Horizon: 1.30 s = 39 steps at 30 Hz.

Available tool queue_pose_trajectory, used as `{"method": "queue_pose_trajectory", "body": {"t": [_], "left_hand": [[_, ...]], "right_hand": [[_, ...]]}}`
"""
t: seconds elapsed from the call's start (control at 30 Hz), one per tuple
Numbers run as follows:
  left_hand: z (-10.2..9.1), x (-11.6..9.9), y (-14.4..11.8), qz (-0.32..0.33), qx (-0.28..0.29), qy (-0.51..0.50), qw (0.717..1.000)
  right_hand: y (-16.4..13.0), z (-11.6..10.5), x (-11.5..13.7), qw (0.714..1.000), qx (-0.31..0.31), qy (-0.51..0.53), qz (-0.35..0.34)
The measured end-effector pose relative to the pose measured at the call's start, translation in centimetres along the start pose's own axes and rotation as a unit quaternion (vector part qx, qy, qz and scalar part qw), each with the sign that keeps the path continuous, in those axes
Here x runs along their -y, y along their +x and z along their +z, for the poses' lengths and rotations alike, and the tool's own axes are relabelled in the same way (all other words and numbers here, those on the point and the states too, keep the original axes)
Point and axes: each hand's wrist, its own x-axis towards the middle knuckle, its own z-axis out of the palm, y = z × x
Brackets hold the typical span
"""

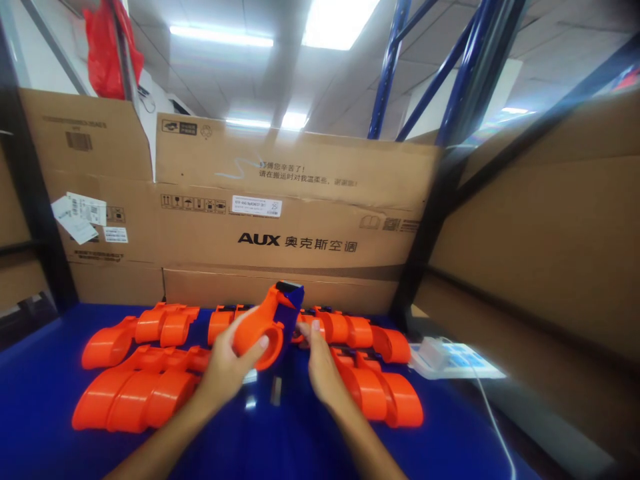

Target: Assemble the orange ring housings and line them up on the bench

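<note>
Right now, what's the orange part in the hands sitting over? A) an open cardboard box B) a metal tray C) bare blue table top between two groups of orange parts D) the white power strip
C: the left hand grips the raised orange part and the right hand touches its far side, over the blue table, with orange parts lying to either side.

Flattened cardboard boxes [280, 220] wall in a glossy blue tabletop [30, 387]; blue steel racking [390, 67] rises behind, under bright ceiling light panels [335, 20].
</note>
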Motion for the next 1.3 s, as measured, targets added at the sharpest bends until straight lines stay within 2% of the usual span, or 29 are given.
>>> {"method": "queue_pose_trajectory", "body": {"t": [0.07, 0.13, 0.2, 0.27, 0.3, 0.37, 0.43, 0.5, 0.6, 0.8, 1.1, 1.2, 1.3], "left_hand": [[-1.4, -1.5, 1.4, -0.002, -0.022, 0.016, 1.000], [-3.6, -2.8, 3.1, -0.006, -0.039, 0.054, 0.998], [-6.5, -3.6, 4.9, -0.002, -0.068, 0.106, 0.992], [-9.7, -3.7, 6.6, -0.012, -0.069, 0.197, 0.978], [-11.2, -3.5, 7.4, -0.025, -0.076, 0.260, 0.962], [-14.1, -2.6, 8.5, -0.062, -0.089, 0.398, 0.911], [-16.1, -1.3, 9.2, -0.110, -0.050, 0.470, 0.874], [-17.2, 0.1, 9.4, -0.147, -0.013, 0.492, 0.858], [-16.9, 1.8, 9.4, -0.152, 0.027, 0.543, 0.826], [-14.3, 3.8, 9.6, -0.156, 0.064, 0.634, 0.755], [-12.6, 4.5, 8.4, -0.123, 0.083, 0.674, 0.724], [-12.6, 4.9, 8.0, -0.089, 0.093, 0.687, 0.715], [-13.0, 5.3, 7.8, -0.084, 0.109, 0.682, 0.718]], "right_hand": [[0.1, -0.2, 0.4, 1.000, -0.007, -0.012, 0.001], [0.0, -0.3, 0.9, 1.000, 0.002, -0.027, -0.001], [-0.2, -0.4, 1.4, 0.999, 0.027, -0.036, -0.008], [-0.4, -0.4, 2.0, 0.998, 0.046, -0.037, -0.010], [-0.5, -0.3, 2.2, 0.998, 0.050, -0.036, -0.008], [-0.6, -0.3, 2.8, 0.998, 0.054, -0.033, -0.003], [-0.6, -0.2, 3.1, 0.998, 0.051, -0.029, 0.000], [-0.6, -0.3, 3.3, 0.999, 0.047, -0.027, 0.000], [-0.6, -0.4, 3.2, 0.999, 0.044, -0.031, -0.005], [-0.6, -0.7, 2.9, 0.996, 0.070, -0.059, -0.017], [-0.5, -0.7, 2.8, 0.995, 0.077, -0.059, -0.032], [-0.5, -0.8, 2.7, 0.996, 0.071, -0.051, -0.032], [-0.5, -0.8, 2.9, 0.996, 0.067, -0.046, -0.029]]}}
